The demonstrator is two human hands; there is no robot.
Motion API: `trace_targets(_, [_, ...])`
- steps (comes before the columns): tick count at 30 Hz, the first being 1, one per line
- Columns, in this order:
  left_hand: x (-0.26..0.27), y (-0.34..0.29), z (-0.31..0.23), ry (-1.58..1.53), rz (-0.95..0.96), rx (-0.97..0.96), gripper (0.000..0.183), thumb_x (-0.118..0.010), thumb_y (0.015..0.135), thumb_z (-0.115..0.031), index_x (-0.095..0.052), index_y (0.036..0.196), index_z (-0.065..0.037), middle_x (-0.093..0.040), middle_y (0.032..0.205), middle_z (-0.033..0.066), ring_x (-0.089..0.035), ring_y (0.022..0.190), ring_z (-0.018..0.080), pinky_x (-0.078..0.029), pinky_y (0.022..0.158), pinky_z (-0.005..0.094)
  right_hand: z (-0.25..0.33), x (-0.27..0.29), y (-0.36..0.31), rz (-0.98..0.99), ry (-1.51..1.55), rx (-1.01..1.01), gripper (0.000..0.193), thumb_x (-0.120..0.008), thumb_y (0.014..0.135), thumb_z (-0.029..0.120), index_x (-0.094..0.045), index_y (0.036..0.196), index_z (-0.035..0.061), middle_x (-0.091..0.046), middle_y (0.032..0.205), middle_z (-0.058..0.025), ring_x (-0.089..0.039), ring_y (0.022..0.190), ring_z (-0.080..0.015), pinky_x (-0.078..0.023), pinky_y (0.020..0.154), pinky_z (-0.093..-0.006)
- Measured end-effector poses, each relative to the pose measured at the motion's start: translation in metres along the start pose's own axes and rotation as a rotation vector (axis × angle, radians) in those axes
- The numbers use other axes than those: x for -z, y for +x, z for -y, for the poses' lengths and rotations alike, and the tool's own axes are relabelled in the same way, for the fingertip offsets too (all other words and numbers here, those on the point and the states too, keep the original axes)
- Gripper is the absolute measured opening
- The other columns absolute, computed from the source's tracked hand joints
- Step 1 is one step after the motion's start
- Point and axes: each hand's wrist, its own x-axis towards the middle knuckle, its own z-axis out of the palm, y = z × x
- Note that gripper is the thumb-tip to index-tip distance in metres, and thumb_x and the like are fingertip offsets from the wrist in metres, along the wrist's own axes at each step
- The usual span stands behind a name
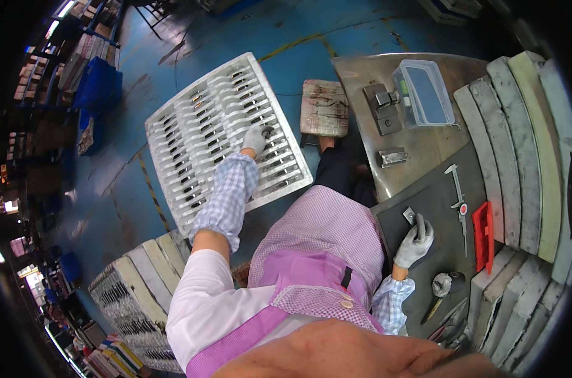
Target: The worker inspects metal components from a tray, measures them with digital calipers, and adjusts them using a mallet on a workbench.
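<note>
My left hand [255,140], in a light work glove, reaches over a white slotted foam tray [201,129]. Its fingers are curled at one of the slots, and what they grip is hidden. Rows of small metal parts [215,144] sit in the tray's slots. On the right, my gloved right hand [414,244] is above a dark mat [393,222]. Its fingertips close on the edge of a small flat metal plate [409,215] with a hole in it.
Along the mat's right lie a caliper [459,205], a red case [483,236] and a hammer [446,285]. Farther off are a clear plastic box [429,94], a metal fixture [381,108] and a metal block [393,157]. Foam trays [512,145] are stacked rightward; a stool [324,108] stands ahead.
</note>
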Motion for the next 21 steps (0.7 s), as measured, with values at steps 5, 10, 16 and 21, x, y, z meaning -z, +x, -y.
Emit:
trace_targets(5, [-0.011, -0.005, 0.025, 0.124, -0.023, 0.015, 0.042, -0.056, 0.087, -0.002, -0.074, 0.120, -0.021, -0.072, 0.107, 0.0192, -0.069, 0.102, 0.0384, -0.055, 0.091, 0.0473, 0.004, -0.005, -0.001, -0.026, -0.064, 0.106, 0.039, -0.063, 0.083, 0.002, -0.075, 0.117, 0.0164, -0.067, 0.112, -0.0075, -0.063, 0.104, -0.0312, -0.050, 0.095, -0.0442])
trace_targets(10, [-0.006, 0.002, -0.009, 0.432, -0.412, 0.030, 0.038, -0.063, 0.082, -0.004, -0.074, 0.117, -0.016, -0.069, 0.093, 0.0197, -0.069, 0.087, 0.0361, -0.057, 0.082, 0.0476, -0.007, 0.000, -0.005, -0.059, -0.112, 0.094, 0.036, -0.064, 0.084, 0.002, -0.076, 0.114, 0.0165, -0.067, 0.111, -0.0096, -0.064, 0.102, -0.0325, -0.051, 0.092, -0.0453])
trace_targets(16, [0.025, 0.019, 0.006, 0.497, 0.098, 0.312, 0.028, -0.063, 0.087, -0.015, -0.075, 0.111, -0.009, -0.072, 0.120, 0.0216, -0.068, 0.115, 0.0391, -0.055, 0.098, 0.0465, 0.005, 0.008, 0.000, -0.049, -0.021, 0.118, 0.036, -0.068, 0.080, 0.005, -0.077, 0.112, 0.0194, -0.070, 0.110, -0.0098, -0.065, 0.099, -0.0318, -0.052, 0.089, -0.0447])
trace_targets(21, [0.046, -0.014, -0.074, 0.485, 0.137, 0.014, 0.040, -0.063, 0.092, -0.039, -0.072, 0.122, -0.014, -0.075, 0.102, 0.0217, -0.072, 0.095, 0.0407, -0.057, 0.083, 0.0501, -0.008, 0.035, 0.003, 0.132, 0.161, 0.000, 0.020, -0.071, 0.086, 0.007, -0.077, 0.103, 0.0138, -0.072, 0.107, -0.0053, -0.068, 0.099, -0.0279, -0.054, 0.086, -0.0405])
